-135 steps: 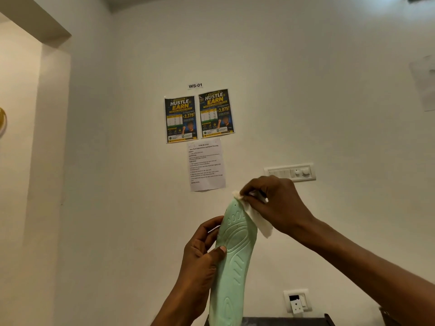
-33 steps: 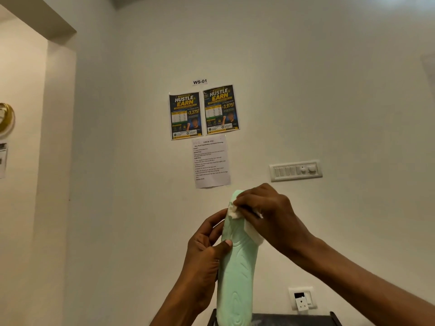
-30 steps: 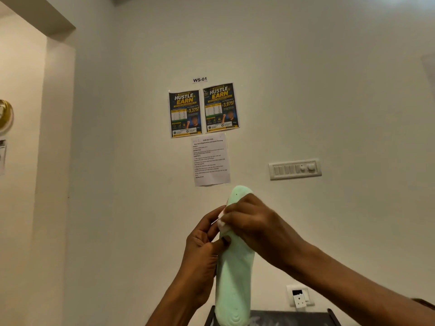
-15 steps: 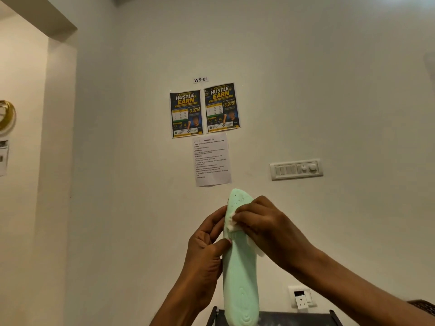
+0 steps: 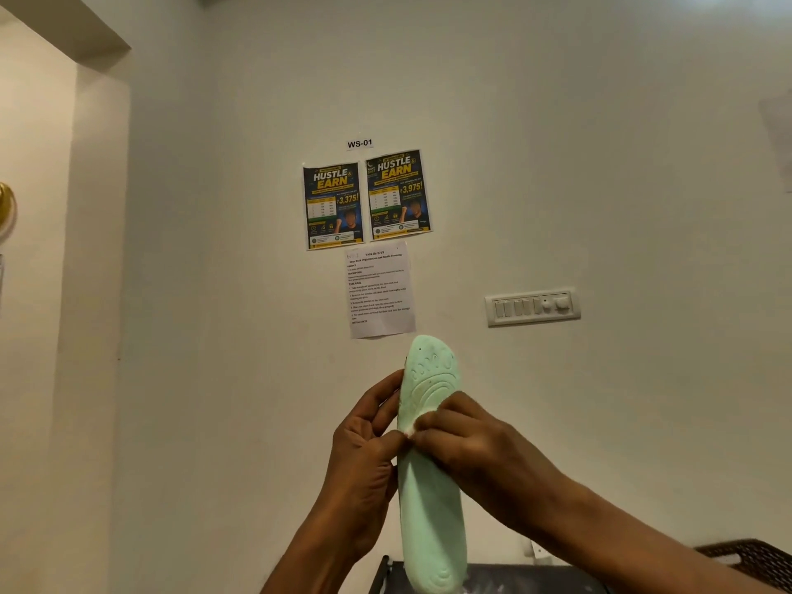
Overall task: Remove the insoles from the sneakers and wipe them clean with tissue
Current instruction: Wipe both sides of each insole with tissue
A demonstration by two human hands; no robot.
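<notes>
Left hand [image 5: 364, 460] grips the mint-green insole [image 5: 430, 508] upright by its edge; right hand [image 5: 475, 448], fingers curled, presses a white tissue [image 5: 409, 429] against its middle.

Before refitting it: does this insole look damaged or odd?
Nothing stands out. The pale green foam insole looks whole, held upright by the left hand while the right hand presses white tissue on it.

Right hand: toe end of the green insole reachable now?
Likely yes: right hand presses white tissue mid-way up the upright pale green foam insole; its toe end just above is uncovered.
</notes>
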